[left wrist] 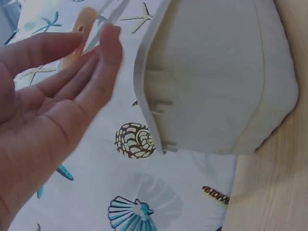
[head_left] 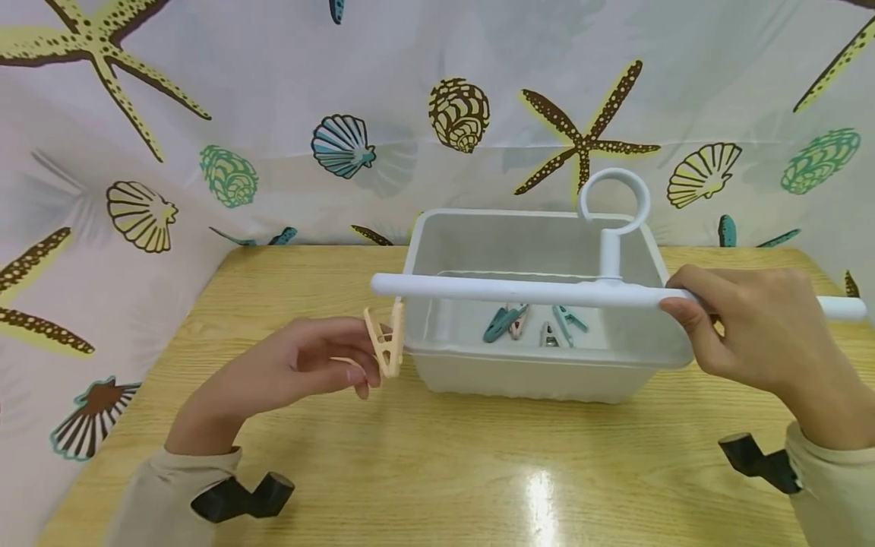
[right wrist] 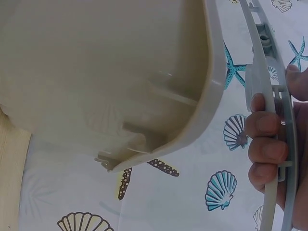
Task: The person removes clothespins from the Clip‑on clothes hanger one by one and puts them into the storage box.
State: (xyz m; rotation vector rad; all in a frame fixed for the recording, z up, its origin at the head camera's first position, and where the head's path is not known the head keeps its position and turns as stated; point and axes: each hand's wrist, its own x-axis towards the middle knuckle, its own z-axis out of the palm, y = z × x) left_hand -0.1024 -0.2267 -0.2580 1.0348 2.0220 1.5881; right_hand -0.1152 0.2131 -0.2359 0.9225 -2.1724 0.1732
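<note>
In the head view my left hand point(head_left: 301, 365) holds a peach plastic clothespin point(head_left: 388, 342) at its fingertips, just below the left end of a white plastic hanger point(head_left: 492, 289). The left wrist view shows the same clothespin point(left wrist: 79, 36) at the fingertips, partly behind them. My right hand point(head_left: 759, 327) grips the hanger's bar near its right end, fingers wrapped round it. The hanger is level in front of a white plastic bin point(head_left: 526, 376), its round hook upright. In the right wrist view, curled fingers point(right wrist: 267, 149) go round the bar.
Inside the bin lie several clothespins, among them a dark teal one point(head_left: 502, 323) and a lighter green one point(head_left: 566, 323). The bin stands on a wooden table point(head_left: 424, 471). Behind it hangs a white cloth point(head_left: 273, 91) printed with shells and starfish.
</note>
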